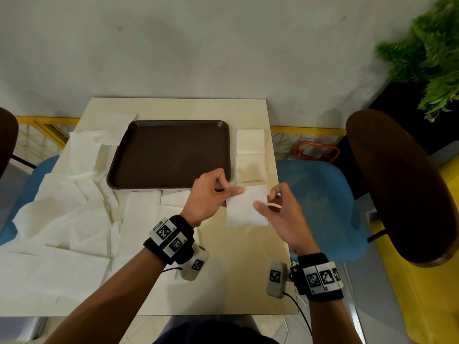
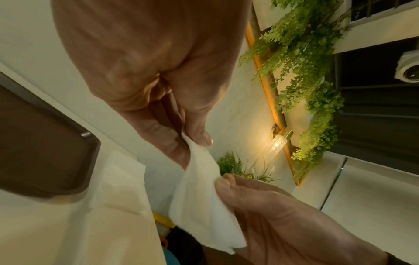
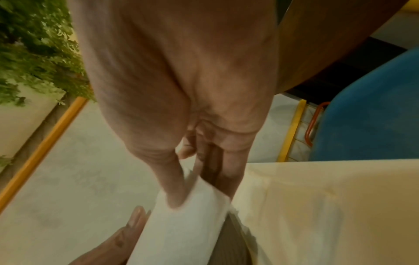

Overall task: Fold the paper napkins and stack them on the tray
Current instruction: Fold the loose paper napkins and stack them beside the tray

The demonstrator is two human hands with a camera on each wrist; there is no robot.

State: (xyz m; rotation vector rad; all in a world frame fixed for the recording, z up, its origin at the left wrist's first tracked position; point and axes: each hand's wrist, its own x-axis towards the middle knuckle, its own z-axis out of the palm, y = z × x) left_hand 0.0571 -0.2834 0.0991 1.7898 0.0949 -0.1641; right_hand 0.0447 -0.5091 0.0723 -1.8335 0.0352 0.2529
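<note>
The folded napkin [image 1: 247, 207] hangs in the air between the two hands, just in front of the near right corner of the tray [image 1: 139, 155] and above the table [image 1: 236, 269]. It looks thin, soft and nearly weightless: its free lower part sags and curls below the fingertips, so it will likely flop open unless it is held by its edges or corners and pressed flat along the crease. The left hand [image 1: 207, 194] pinches its upper left edge between thumb and forefinger; the right hand [image 1: 278, 209] pinches the right edge, thumb on top of the sheet and fingers curled behind it. Such paper probably tears or creases wrongly if pulled hard, so a light pinch close to the corners seems best. Beyond the left fingers lies a loose heap of unfolded napkins [image 1: 62, 219]; beyond the right fingers, two folded napkins [image 1: 249, 155] rest beside the tray, which holds nothing visible. How many layers the held napkin has cannot be told, and the fingers behind it are hidden. The right wrist view is blurred.
</note>
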